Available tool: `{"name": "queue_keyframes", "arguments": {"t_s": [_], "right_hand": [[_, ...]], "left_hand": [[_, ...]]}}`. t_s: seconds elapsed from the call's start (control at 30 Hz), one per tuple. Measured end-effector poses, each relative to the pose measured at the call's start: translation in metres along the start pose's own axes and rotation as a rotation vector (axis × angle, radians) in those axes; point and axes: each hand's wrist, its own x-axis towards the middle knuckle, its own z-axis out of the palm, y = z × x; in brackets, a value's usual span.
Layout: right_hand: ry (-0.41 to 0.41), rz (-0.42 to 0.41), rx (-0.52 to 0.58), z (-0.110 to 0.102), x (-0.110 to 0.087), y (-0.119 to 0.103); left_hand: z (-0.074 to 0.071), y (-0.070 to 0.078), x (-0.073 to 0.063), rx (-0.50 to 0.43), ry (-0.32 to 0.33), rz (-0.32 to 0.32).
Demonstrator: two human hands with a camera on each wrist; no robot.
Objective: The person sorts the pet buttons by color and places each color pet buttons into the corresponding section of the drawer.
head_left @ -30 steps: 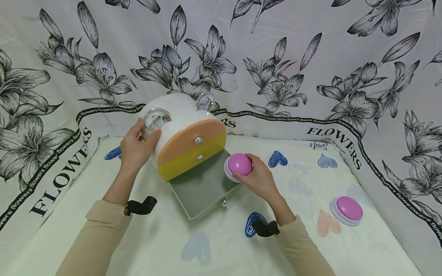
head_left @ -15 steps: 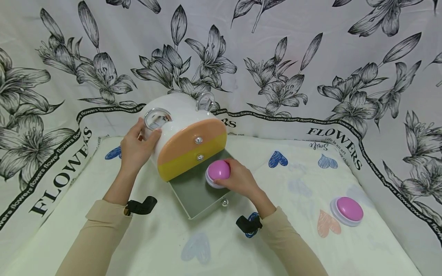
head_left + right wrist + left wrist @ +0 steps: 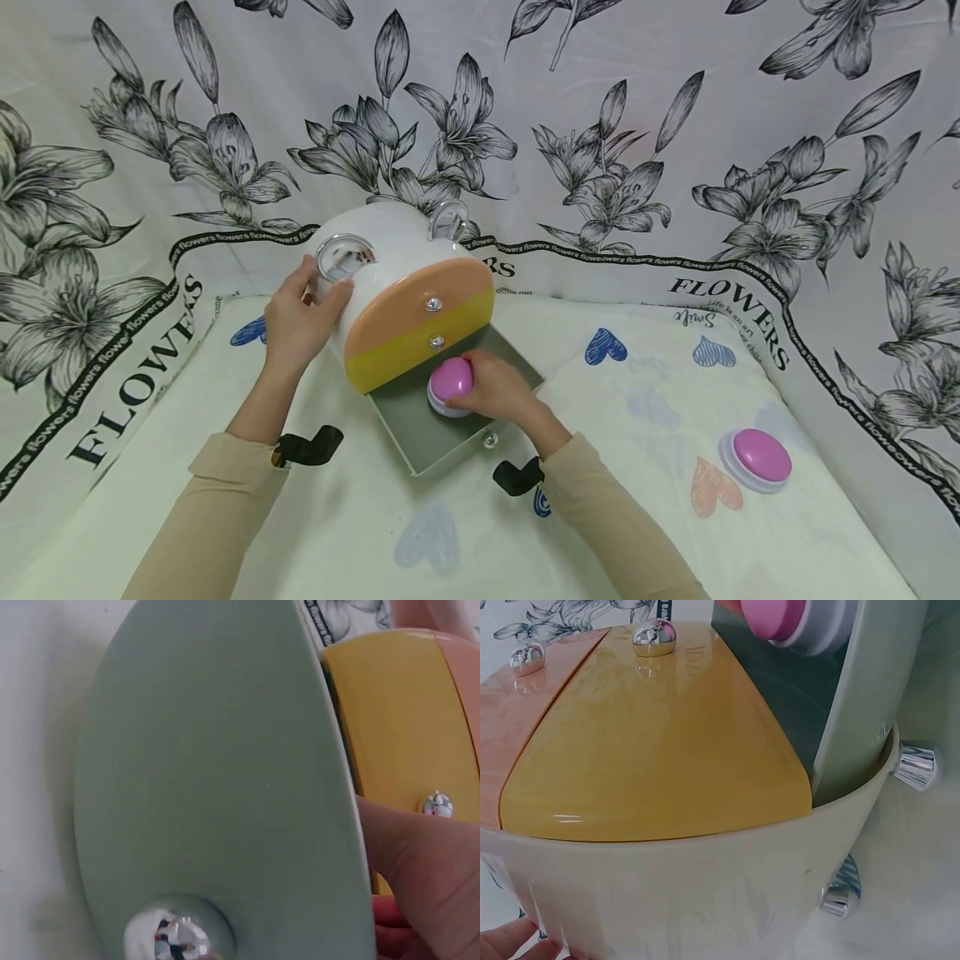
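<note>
A white rounded drawer box (image 3: 382, 229) with silver ring-like ears stands tilted to my view, its front orange and yellow. My left hand (image 3: 296, 321) grips its left side at the ear, thumb in front. The bottom grey-green drawer (image 3: 408, 429) is pulled out. Inside it my right hand (image 3: 501, 387) holds a round push button (image 3: 452, 380), pink-domed on a white base; whether the base touches the drawer floor, I cannot tell. In the right wrist view the drawer's front (image 3: 217, 750) hides most of the fingers and the button.
A second pink-and-white push button (image 3: 761, 457) lies at the right on the heart-printed cloth (image 3: 645, 467). Silver knobs (image 3: 490, 440) stick out from the drawer fronts. A flower-printed curtain (image 3: 570, 50) hangs behind.
My right hand has carried the push button leftward from the drawer's right edge to deeper inside it. The left hand, the box and the second button stay put.
</note>
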Motion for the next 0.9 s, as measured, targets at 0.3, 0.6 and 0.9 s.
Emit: {"name": "queue_keyframes", "arguments": {"t_s": [0.3,0.6,0.9], "right_hand": [[-0.033,-0.013,-0.027,0.009,0.012,-0.007],[-0.048,-0.015,-0.027,0.019,0.018,-0.006],[-0.068,0.012,-0.036,0.020,0.017,-0.006]], "left_hand": [[0.001,0.000,0.001,0.001,0.002,0.002],[0.001,-0.002,0.001,0.000,0.002,0.000],[0.001,-0.001,0.001,-0.005,0.011,0.027]]}}
